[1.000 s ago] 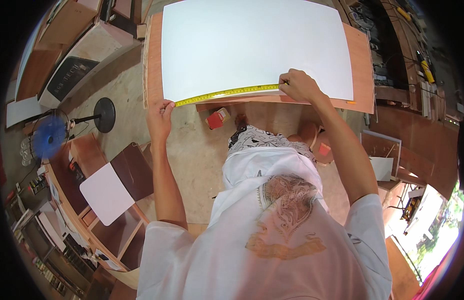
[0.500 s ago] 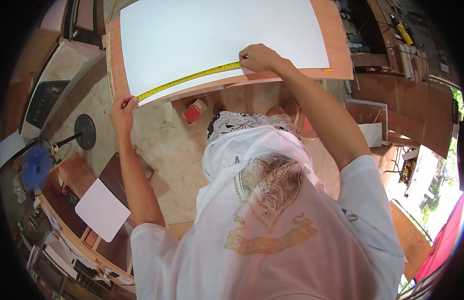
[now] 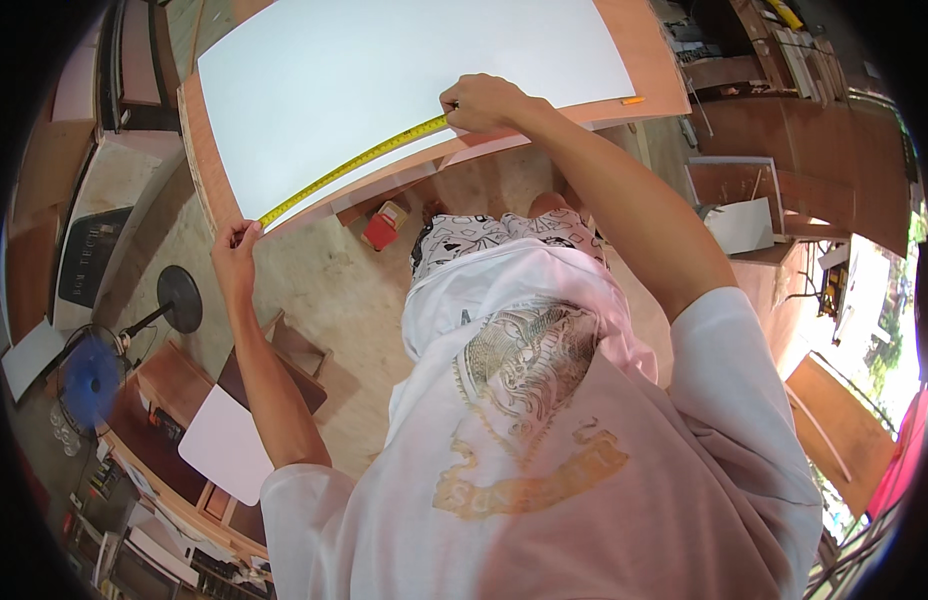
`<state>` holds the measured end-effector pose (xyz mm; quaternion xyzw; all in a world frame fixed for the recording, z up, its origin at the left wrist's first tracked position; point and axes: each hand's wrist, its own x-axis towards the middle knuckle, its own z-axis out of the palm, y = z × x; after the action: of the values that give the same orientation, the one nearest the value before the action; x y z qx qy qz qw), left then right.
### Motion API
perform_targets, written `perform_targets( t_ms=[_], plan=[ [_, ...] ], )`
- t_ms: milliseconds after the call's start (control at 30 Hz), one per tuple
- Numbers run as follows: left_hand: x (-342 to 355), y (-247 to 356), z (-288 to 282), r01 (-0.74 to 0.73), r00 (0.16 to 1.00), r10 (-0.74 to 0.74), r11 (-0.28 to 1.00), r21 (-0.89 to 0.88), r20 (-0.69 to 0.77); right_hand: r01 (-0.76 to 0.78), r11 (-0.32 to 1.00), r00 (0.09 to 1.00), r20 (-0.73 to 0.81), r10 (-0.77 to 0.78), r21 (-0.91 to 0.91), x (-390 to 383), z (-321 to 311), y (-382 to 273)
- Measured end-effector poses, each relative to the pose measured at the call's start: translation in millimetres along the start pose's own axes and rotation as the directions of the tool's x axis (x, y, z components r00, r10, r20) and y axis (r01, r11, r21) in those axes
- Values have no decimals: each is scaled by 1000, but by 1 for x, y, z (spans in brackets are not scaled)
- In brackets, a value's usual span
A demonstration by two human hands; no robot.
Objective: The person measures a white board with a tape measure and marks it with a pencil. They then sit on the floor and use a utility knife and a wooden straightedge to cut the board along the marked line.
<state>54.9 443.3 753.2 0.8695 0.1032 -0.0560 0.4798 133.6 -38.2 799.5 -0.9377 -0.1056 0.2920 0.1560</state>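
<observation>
Two hands (image 3: 234,258) (image 3: 484,103) gripping yellow tape (image 3: 354,166), along white sheet's (image 3: 404,70) near edge, floor (image 3: 334,285) alongside

Tape measure (image 3: 366,156) now steeper in view

Looking steeply down from head height, the one fisheye view has the shirt (image 3: 529,440) near and the white sheet (image 3: 384,75) on the worktop (image 3: 649,60) farther; its bent rim seems hard to read.

Workshop, woodworking. Evidence: plywood board (image 3: 652,70), far centre, under white sheet (image 3: 404,65) and yellow tape measure (image 3: 354,165); open wooden cabinet (image 3: 169,460), left; wood strips (image 3: 810,68), far right; large brown panel (image 3: 834,160), right.
</observation>
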Motion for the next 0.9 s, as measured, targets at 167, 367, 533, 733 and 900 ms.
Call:
perform_targets(
  t_ms=[167, 367, 533, 733, 900],
  plan=[
    [1, 1, -1, -31, 999, 32, 999, -5, 33, 6, 1000, 998, -66, -6, -3, -5, 5, 0],
    [-2, -7, -11, 10, 1000, -10, 996, -89, 7, 41, 996, 997, -71, -35, 75, -32, -1, -8],
    [-35, 31, -18, -32, 998, 9, 937, -349, -68, 70, 983, 983, -180, -39, 167, -95, 4, -12],
    [-77, 54, -14, 91, 970, -51, 983, -161, 237, 89, 947, 986, -159, -41, 309, -187, 67, 39],
    [-112, 79, 29, 177, 899, -123, 980, -91, 420, 34, 893, 984, -173, 49, 448, -264, 134, 76]
  ],
)
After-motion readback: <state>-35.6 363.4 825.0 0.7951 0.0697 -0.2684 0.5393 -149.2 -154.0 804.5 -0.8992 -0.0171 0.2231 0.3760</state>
